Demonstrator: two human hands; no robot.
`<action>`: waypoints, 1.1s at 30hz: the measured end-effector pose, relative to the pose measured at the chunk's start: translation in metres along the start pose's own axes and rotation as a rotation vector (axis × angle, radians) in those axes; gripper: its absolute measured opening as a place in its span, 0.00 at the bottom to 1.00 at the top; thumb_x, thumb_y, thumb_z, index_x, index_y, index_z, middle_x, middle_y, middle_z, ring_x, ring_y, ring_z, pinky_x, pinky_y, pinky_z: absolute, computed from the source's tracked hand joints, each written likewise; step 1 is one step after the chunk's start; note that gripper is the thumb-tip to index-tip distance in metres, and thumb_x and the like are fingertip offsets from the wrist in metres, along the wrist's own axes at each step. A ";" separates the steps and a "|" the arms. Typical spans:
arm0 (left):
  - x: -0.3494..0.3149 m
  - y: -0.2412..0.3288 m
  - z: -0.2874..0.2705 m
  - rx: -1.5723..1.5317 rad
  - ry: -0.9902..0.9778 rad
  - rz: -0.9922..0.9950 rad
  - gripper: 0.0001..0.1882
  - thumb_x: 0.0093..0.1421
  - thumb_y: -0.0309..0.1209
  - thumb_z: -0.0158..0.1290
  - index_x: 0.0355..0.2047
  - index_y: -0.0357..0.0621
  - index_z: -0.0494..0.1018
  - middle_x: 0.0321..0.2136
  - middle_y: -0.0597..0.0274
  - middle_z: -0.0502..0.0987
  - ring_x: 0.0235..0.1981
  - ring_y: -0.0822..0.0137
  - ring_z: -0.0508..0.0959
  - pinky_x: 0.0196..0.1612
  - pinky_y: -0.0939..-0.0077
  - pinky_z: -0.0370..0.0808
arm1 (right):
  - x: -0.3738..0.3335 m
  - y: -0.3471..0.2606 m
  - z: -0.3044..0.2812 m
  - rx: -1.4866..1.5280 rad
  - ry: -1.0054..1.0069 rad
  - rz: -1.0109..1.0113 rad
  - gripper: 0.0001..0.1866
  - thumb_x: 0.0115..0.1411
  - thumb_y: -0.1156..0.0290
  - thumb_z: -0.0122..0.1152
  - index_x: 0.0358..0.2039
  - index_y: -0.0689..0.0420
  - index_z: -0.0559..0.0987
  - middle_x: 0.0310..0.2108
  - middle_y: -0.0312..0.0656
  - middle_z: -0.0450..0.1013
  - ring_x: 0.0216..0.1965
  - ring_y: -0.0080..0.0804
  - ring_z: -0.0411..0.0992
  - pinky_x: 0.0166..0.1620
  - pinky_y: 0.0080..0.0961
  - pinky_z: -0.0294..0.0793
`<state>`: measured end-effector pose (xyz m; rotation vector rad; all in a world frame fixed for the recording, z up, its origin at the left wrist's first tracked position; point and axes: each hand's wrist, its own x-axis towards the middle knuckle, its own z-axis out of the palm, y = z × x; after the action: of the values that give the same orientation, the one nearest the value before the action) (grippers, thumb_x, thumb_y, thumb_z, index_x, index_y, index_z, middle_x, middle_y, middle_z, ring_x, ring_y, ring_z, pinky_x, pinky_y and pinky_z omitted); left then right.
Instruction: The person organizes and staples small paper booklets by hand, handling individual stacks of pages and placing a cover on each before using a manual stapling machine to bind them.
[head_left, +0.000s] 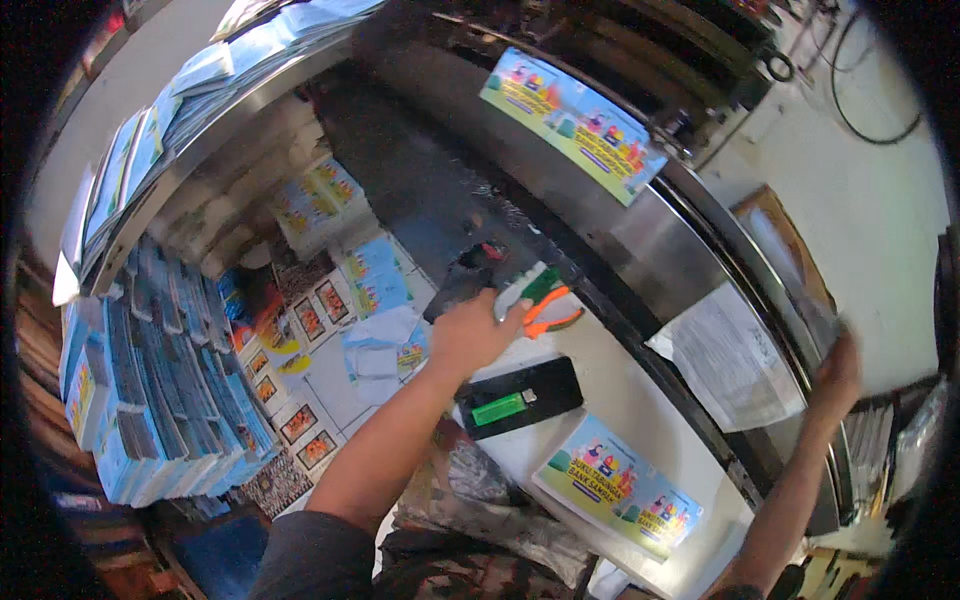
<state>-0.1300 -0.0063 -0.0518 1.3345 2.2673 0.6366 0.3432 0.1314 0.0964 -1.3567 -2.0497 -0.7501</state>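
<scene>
My left hand is over the white worktop, its fingers curled beside a green-and-white item and orange-handled pliers. What it grips, if anything, is hidden. A small dark object lies just beyond that hand. Smeared by motion, my right hand is at the metal edge on the right, near a greyish sheet. Closer to me are a black phone-like slab with a green lighter on it, and a pile of colourful printed covers.
Another printed cover rests on the metal machine. A sheet with print lies against its right side. Tall stacks of booklets stand at left, below a shelf loaded with more prints. Covers lie on the patterned floor.
</scene>
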 end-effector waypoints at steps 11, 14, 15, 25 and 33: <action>0.007 -0.010 0.002 -0.172 -0.124 -0.108 0.40 0.63 0.65 0.38 0.58 0.44 0.69 0.44 0.43 0.79 0.50 0.48 0.77 0.54 0.59 0.70 | 0.133 0.062 -0.043 -0.171 0.381 -0.073 0.20 0.64 0.75 0.49 0.56 0.51 0.74 0.50 0.48 0.75 0.49 0.46 0.75 0.51 0.37 0.74; 0.015 -0.021 -0.013 -0.509 -0.330 -0.073 0.39 0.66 0.62 0.36 0.59 0.39 0.68 0.53 0.45 0.74 0.58 0.53 0.71 0.61 0.64 0.64 | 0.059 -0.026 -0.019 -0.088 0.025 -0.188 0.20 0.58 0.82 0.52 0.51 0.58 0.77 0.51 0.45 0.76 0.53 0.42 0.74 0.55 0.35 0.73; 0.020 -0.011 -0.016 -0.479 -0.346 -0.003 0.39 0.67 0.61 0.36 0.59 0.37 0.68 0.55 0.46 0.72 0.60 0.54 0.69 0.62 0.65 0.62 | 0.027 -0.019 0.005 -0.118 0.006 -0.282 0.20 0.54 0.83 0.54 0.48 0.58 0.79 0.50 0.45 0.76 0.51 0.40 0.75 0.52 0.36 0.76; 0.191 0.116 -0.031 -1.263 -0.073 -0.132 0.32 0.63 0.55 0.52 0.54 0.41 0.68 0.46 0.56 0.74 0.47 0.62 0.72 0.52 0.61 0.68 | -0.063 -0.069 0.007 0.147 -0.369 -0.139 0.17 0.46 0.78 0.65 0.40 0.58 0.78 0.43 0.43 0.73 0.45 0.46 0.71 0.47 0.40 0.73; 0.185 0.108 -0.030 -1.272 0.076 -0.040 0.16 0.64 0.44 0.55 0.32 0.44 0.71 0.23 0.66 0.73 0.18 0.73 0.68 0.27 0.77 0.69 | -0.108 -0.087 -0.044 0.408 -0.533 0.054 0.15 0.50 0.77 0.65 0.41 0.57 0.78 0.38 0.46 0.76 0.39 0.48 0.74 0.42 0.41 0.75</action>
<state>-0.1544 0.1989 0.0109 0.5861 1.3381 1.7012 0.3037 0.0047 0.0371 -1.4602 -2.3762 0.0810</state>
